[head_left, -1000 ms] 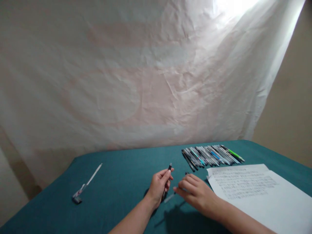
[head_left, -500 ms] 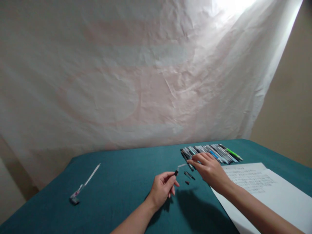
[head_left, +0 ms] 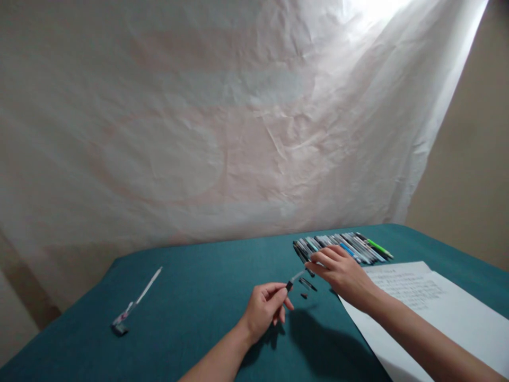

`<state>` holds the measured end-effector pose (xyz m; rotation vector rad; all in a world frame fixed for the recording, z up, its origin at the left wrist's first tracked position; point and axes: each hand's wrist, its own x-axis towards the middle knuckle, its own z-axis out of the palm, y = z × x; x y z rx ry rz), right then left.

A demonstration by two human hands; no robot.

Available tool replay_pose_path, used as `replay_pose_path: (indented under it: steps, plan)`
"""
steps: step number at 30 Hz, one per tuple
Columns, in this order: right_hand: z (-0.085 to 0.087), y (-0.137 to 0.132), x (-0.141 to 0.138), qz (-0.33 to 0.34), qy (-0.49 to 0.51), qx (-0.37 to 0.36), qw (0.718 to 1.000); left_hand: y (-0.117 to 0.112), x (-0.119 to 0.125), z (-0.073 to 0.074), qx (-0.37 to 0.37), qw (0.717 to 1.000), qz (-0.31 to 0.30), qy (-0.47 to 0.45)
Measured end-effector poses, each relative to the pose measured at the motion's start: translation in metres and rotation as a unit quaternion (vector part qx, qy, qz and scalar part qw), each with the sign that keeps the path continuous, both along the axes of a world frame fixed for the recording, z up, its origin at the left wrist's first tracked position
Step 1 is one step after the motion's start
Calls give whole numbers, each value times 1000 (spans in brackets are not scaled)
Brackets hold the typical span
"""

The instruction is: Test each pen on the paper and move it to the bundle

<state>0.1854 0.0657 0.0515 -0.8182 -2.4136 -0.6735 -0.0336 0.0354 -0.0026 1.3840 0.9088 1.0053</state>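
Note:
My left hand (head_left: 265, 310) is closed, pinching a short black pen part (head_left: 289, 286) between thumb and forefinger. From the far end of that part, a thin translucent pen tube (head_left: 298, 276) runs up and right to my right hand (head_left: 340, 271). The right fingertips are pinched on its other end, and the tube appears to meet the black part. Whether it sits inside cannot be made out. Just below the right fingers, a small black pen piece with a clip (head_left: 308, 285) and a tiny dark piece (head_left: 304, 295) lie on the cloth.
A row of several pens (head_left: 345, 246) lies beyond my right hand, a green one (head_left: 379, 249) at its right end. Sheets of paper with handwriting (head_left: 457, 313) lie under my right forearm. At left are a white stick-like refill (head_left: 149, 285) and a grey eraser-like block (head_left: 120, 330) on green cloth (head_left: 191, 318).
The translucent tube has tilted more steeply and now lines up with the black part, where before it met it at an angle. Both hands stay nearly in place; the view shifted slightly.

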Motion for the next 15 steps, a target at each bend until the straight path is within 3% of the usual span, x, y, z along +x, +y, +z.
replay_pose_path:
  steps: [4,7,12,15]
  plan:
    - [0,-7,-6,28,-41,6,999,-1,1,-1,-6,999,-40,24]
    - [-11,-12,-16,55,-13,2,998,2,0,-2,-5,1000,-20,8]
    - [-39,-10,-29,-38,135,-31,990,11,-3,-5,8,996,71,-62]
    - [-51,-7,-33,-65,64,-102,991,13,-4,-6,0,994,76,-76]
